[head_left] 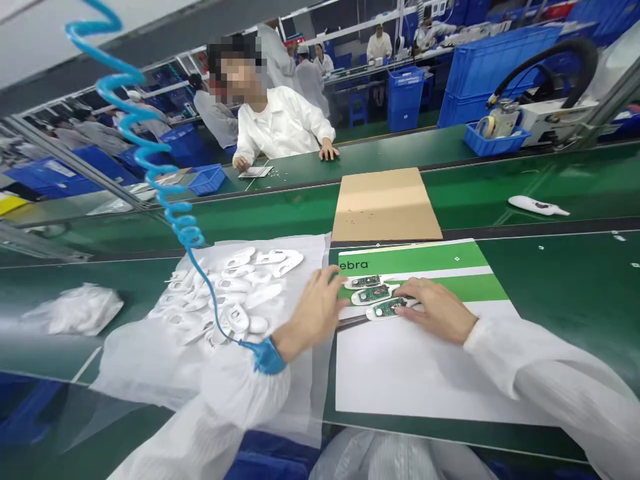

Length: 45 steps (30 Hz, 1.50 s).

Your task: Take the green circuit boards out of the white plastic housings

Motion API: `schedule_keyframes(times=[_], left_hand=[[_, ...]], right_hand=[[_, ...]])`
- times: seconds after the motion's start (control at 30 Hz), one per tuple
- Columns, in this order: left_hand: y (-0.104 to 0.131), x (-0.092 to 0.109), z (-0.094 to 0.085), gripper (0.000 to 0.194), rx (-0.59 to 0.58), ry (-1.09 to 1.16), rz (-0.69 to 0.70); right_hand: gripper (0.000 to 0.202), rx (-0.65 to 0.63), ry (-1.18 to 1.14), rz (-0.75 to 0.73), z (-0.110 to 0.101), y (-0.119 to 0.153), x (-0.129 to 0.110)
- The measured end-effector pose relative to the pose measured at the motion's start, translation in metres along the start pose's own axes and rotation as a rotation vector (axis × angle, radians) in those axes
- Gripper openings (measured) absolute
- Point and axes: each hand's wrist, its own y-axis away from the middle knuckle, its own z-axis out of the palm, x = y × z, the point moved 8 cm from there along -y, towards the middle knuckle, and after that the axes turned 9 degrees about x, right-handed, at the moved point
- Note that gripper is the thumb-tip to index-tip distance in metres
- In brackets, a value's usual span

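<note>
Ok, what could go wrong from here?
Snag: the blue cord runs from the left wrist across the pile of white shells, so a left-hand move could drag some out.
Knock: the three boards sit close together with the right hand right at them; a slip might shove one into the next.
Loss: dark specks, too small to identify, lie loose on the cardboard; a bump could scatter them.

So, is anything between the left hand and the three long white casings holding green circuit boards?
Nothing visible blocks the left hand; a flat grey strip lies beside the nearest casing, which the right hand touches.
</note>
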Motion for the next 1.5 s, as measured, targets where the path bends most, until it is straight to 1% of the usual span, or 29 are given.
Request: schedule_keyframes(times=[0.03, 0.1, 0.17, 0.23, 0.3, 0.37, 0.4, 0.43, 0.47, 0.5, 0.57, 0.6, 0.63, 0.67, 0.7, 0.77, 0.83, 0.87, 0.93, 0.97, 1.03, 1.1, 1.13, 1.2, 1.27, 1.33, 1.4, 1.43, 1.5], left_hand=[[-0.002, -0.024, -0.003, 0.031, 0.008, -0.102, -0.055], [-0.007, -0.073, -0.009, 0.029, 0.035, -0.194, -0.176], [-0.012, -0.110, -0.011, 0.027, 0.040, -0.230, -0.254], [-0.014, -0.129, -0.012, 0.025, 0.037, -0.236, -0.287], [-0.015, -0.129, -0.015, 0.028, 0.050, -0.223, -0.285], [-0.013, -0.112, -0.023, 0.031, 0.068, -0.193, -0.257], [-0.011, -0.099, -0.026, 0.032, 0.053, -0.155, -0.231], [-0.008, -0.082, -0.026, 0.032, 0.008, -0.088, -0.189], [-0.004, -0.062, -0.023, 0.032, -0.067, 0.004, -0.124], [0.001, -0.038, -0.017, 0.032, -0.172, 0.124, -0.030], [0.015, 0.010, -0.006, 0.032, -0.380, 0.328, 0.189], [0.022, 0.029, 0.000, 0.030, -0.448, 0.371, 0.276], [0.026, 0.042, 0.006, 0.027, -0.470, 0.358, 0.331], [0.027, 0.050, 0.011, 0.025, -0.449, 0.308, 0.349], [0.027, 0.054, 0.016, 0.028, -0.392, 0.238, 0.337], [0.025, 0.058, 0.019, 0.037, -0.217, 0.116, 0.252], [0.031, 0.058, 0.019, 0.029, -0.054, 0.050, 0.101], [0.038, 0.057, 0.021, 0.023, -0.007, 0.028, 0.019], [0.055, 0.057, 0.029, 0.026, 0.030, -0.021, -0.113], [0.062, 0.057, 0.033, 0.029, 0.037, -0.044, -0.150], [0.073, 0.056, 0.042, 0.026, 0.064, -0.052, -0.174], [0.075, 0.050, 0.044, 0.013, 0.119, -0.015, -0.165], [0.074, 0.047, 0.044, 0.007, 0.152, 0.008, -0.150], [0.067, 0.046, 0.038, 0.003, 0.219, 0.057, -0.087], [0.059, 0.058, 0.032, 0.002, 0.263, 0.129, 0.051], [0.053, 0.081, 0.033, 0.007, 0.228, 0.214, 0.246], [0.052, 0.105, 0.042, 0.010, 0.143, 0.256, 0.426], [0.052, 0.114, 0.047, 0.012, 0.105, 0.258, 0.489], [0.052, 0.124, 0.054, 0.014, 0.062, 0.249, 0.553]], right_hand=[[0.025, 0.010, 0.022, 0.007, 0.007, 0.004, -0.004], [0.022, 0.024, 0.038, 0.057, 0.013, 0.009, -0.006], [0.020, 0.016, 0.038, 0.117, 0.011, 0.013, -0.005], [0.022, 0.008, 0.033, 0.169, 0.005, 0.022, -0.004], [0.024, -0.004, -0.026, 0.229, 0.004, 0.039, -0.005], [0.026, -0.005, -0.128, 0.276, 0.009, 0.061, -0.007], [0.029, 0.010, -0.174, 0.281, 0.012, 0.072, -0.010], [0.034, 0.038, -0.210, 0.278, 0.014, 0.082, -0.013], [0.038, 0.078, -0.234, 0.271, 0.015, 0.091, -0.015], [0.040, 0.122, -0.249, 0.266, 0.016, 0.099, -0.017], [0.034, 0.201, -0.274, 0.284, 0.015, 0.110, -0.018], [0.030, 0.234, -0.287, 0.303, 0.015, 0.113, -0.018], [0.027, 0.262, -0.298, 0.323, 0.015, 0.116, -0.018], [0.026, 0.290, -0.305, 0.341, 0.015, 0.117, -0.018], [0.025, 0.321, -0.305, 0.358, 0.014, 0.118, -0.019], [0.024, 0.387, -0.285, 0.384, 0.014, 0.119, -0.022], [0.026, 0.430, -0.252, 0.400, 0.014, 0.123, -0.026], [0.027, 0.443, -0.225, 0.401, 0.014, 0.126, -0.028], [0.028, 0.472, -0.130, 0.391, 0.014, 0.133, -0.031], [0.027, 0.488, -0.070, 0.384, 0.013, 0.137, -0.031], [0.025, 0.510, 0.040, 0.371, 0.012, 0.144, -0.028], [0.021, 0.514, 0.090, 0.363, 0.012, 0.148, -0.023], [0.020, 0.512, 0.091, 0.359, 0.012, 0.148, -0.021], [0.019, 0.510, 0.071, 0.349, 0.012, 0.146, -0.018], [0.019, 0.505, 0.042, 0.335, 0.012, 0.141, -0.018], [0.018, 0.490, 0.023, 0.324, 0.012, 0.136, -0.018], [0.018, 0.478, 0.022, 0.327, 0.012, 0.132, -0.018], [0.017, 0.477, 0.027, 0.336, 0.012, 0.131, -0.018], [0.016, 0.479, 0.037, 0.359, 0.012, 0.131, -0.016]])
